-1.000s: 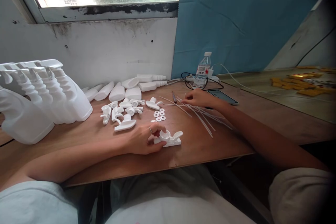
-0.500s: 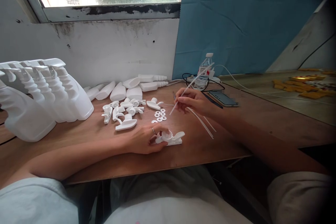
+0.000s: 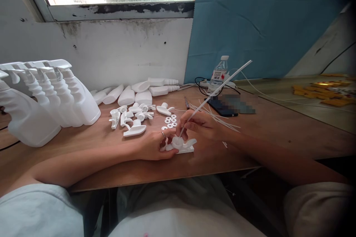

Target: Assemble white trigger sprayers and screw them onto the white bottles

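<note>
Near the table's front edge, my left hand (image 3: 157, 144) is closed round a white trigger spray head (image 3: 187, 146), whose round collar faces up. My right hand (image 3: 201, 124) pinches a long thin white tube (image 3: 222, 86), tilted with its upper end far to the right. The tube's lower end is at the collar's opening; how deep it sits I cannot tell. Just beyond the hands lie several white ring washers (image 3: 170, 120). More white spray heads (image 3: 135, 129) are loosely heaped to the left of them. Behind my right hand several thin tubes (image 3: 219, 117) lie on the table.
White spray bottles (image 3: 80, 100) with heads on stand at the left. Other white bottles (image 3: 126, 96) lie along the wall. A clear water bottle (image 3: 218, 74), cables, a dark phone (image 3: 222, 107) and a pen-like tool (image 3: 186, 103) are at the back right of the wooden table (image 3: 111, 172).
My right hand has come down and towards me, bringing the tube's lower end to the spray head's collar. My left hand stays on the spray head. The loose tubes behind show more now.
</note>
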The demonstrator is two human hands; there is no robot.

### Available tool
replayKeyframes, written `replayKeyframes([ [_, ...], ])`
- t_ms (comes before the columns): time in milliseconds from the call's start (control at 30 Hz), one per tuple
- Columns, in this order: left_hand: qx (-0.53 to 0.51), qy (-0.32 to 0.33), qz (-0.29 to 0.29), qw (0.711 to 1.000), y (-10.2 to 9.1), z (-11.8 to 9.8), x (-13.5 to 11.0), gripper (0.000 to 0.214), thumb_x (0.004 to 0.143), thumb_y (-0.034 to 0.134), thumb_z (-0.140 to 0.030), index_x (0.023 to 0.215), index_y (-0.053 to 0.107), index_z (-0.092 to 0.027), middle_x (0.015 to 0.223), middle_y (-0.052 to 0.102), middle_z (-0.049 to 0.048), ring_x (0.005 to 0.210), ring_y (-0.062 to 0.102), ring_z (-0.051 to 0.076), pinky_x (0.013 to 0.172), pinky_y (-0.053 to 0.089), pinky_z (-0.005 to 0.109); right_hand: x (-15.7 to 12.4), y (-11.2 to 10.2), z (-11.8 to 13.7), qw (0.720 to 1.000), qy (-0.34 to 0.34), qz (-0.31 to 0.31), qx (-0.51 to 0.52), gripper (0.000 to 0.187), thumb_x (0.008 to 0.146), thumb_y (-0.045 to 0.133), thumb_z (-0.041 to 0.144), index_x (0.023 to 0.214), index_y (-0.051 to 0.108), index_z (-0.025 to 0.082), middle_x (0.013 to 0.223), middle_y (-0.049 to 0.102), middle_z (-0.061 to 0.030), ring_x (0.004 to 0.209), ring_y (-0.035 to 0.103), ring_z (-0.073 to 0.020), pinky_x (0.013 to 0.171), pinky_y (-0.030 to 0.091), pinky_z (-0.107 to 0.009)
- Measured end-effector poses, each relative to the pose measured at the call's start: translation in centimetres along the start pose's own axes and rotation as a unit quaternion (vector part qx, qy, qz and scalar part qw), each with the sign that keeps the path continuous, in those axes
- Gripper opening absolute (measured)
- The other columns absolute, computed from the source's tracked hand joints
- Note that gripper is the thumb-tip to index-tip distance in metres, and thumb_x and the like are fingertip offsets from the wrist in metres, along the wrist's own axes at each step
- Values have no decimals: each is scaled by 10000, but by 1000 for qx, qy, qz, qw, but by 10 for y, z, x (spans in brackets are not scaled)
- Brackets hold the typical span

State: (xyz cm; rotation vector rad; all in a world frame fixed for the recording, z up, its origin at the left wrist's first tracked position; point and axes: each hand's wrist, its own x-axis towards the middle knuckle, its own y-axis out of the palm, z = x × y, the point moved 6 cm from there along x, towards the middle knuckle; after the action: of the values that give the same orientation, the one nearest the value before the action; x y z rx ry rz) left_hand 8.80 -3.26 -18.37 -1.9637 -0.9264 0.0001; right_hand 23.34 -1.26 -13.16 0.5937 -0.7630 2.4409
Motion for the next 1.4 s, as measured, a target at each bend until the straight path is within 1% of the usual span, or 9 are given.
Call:
replayKeyframes([
  [333, -27, -48, -7, 998, -3, -1, 5, 333, 796, 662, -340, 1064, 550, -178, 715, 537, -46, 550, 449, 59, 511, 379, 168, 5, 8, 11, 971, 1, 43, -237, 142, 949, 602, 246, 922, 674, 126, 852, 705, -78, 766, 648, -126, 711, 513, -239],
  [600, -32, 10, 9, 999, -4, -9, 8, 196, 831, 629, -329, 887, 613, -143, 612, 462, -48, 530, 417, 59, 498, 347, 168, 5, 19, 6, 980, 12, 51, -194, 198, 974, 558, 251, 850, 642, 122, 844, 622, -66, 787, 571, -130, 722, 465, -254],
  [900, -23, 9, 4, 1000, -3, -5, 7, 217, 829, 642, -355, 836, 607, -141, 599, 478, -47, 523, 416, 61, 513, 355, 178, 8, 25, 5, 982, 23, 41, -185, 308, 985, 530, 312, 728, 544, 143, 752, 493, -20, 708, 462, -119, 662, 391, -250],
  [1100, -19, 19, 12, 1000, -3, -4, 7, 191, 843, 634, -335, 850, 606, -146, 618, 491, -47, 542, 422, 58, 538, 359, 172, 9, 20, 4, 978, 56, 75, -185, 282, 965, 573, 342, 809, 669, 127, 765, 569, -30, 717, 511, -111, 669, 420, -236],
  [1200, -9, -5, 21, 1000, -2, -3, 7, 195, 841, 631, -345, 850, 606, -152, 628, 492, -47, 545, 422, 56, 527, 346, 166, 9, -12, -6, 977, 87, 104, -165, 335, 903, 655, 401, 1064, 707, 111, 831, 638, -52, 743, 568, -124, 694, 461, -247],
  [1267, -13, -21, 27, 999, -1, -2, 7, 190, 830, 634, -341, 826, 596, -155, 629, 487, -46, 542, 418, 56, 512, 335, 164, 4, -65, -18, 963, 148, 3, -227, 398, 901, 642, 412, 1180, 673, 131, 955, 675, -84, 821, 609, -155, 742, 484, -273],
  [1300, -15, -26, 29, 999, -1, -2, 7, 185, 826, 633, -337, 823, 593, -156, 631, 486, -44, 544, 418, 57, 509, 334, 163, -3, -99, -24, 933, 190, -65, -299, 379, 918, 613, 384, 1208, 664, 145, 991, 680, -92, 831, 612, -156, 751, 482, -273],
  [1367, -16, -26, 31, 999, -1, -3, 7, 176, 828, 624, -331, 821, 588, -159, 640, 489, -40, 550, 422, 60, 513, 338, 162, -27, -167, -29, 808, 276, -198, -481, 319, 920, 588, 275, 1207, 668, 160, 1082, 676, -107, 873, 610, -146, 799, 460, -257],
  [1400, -15, -23, 30, 999, -1, -4, 7, 178, 829, 621, -332, 812, 581, -159, 642, 488, -39, 551, 422, 60, 514, 339, 162, -42, -195, -30, 765, 300, -237, -518, 357, 881, 624, 215, 1218, 656, 104, 1119, 659, -167, 902, 602, -173, 807, 446, -285],
])
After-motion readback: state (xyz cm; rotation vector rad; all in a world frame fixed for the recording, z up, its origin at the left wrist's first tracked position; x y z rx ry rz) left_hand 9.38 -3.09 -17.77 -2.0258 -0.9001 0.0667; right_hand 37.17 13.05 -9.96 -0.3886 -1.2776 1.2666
